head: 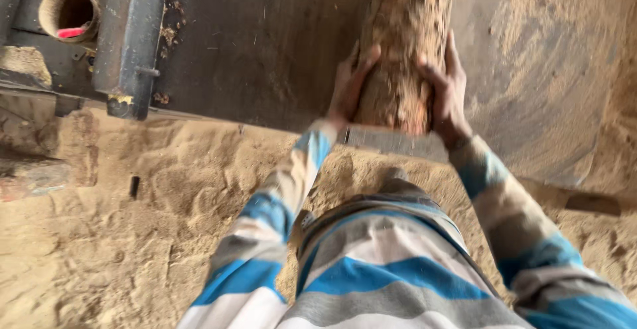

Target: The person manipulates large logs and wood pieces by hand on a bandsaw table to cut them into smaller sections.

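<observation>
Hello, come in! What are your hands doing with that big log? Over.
Both hands, left hand and right hand, clamp the log end. Log lies on dark table. Sawdust underfoot.

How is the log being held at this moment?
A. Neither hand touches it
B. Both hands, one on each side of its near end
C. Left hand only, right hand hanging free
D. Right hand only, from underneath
B: the left hand and the right hand each press against a side of the rough log at its near end.
</observation>
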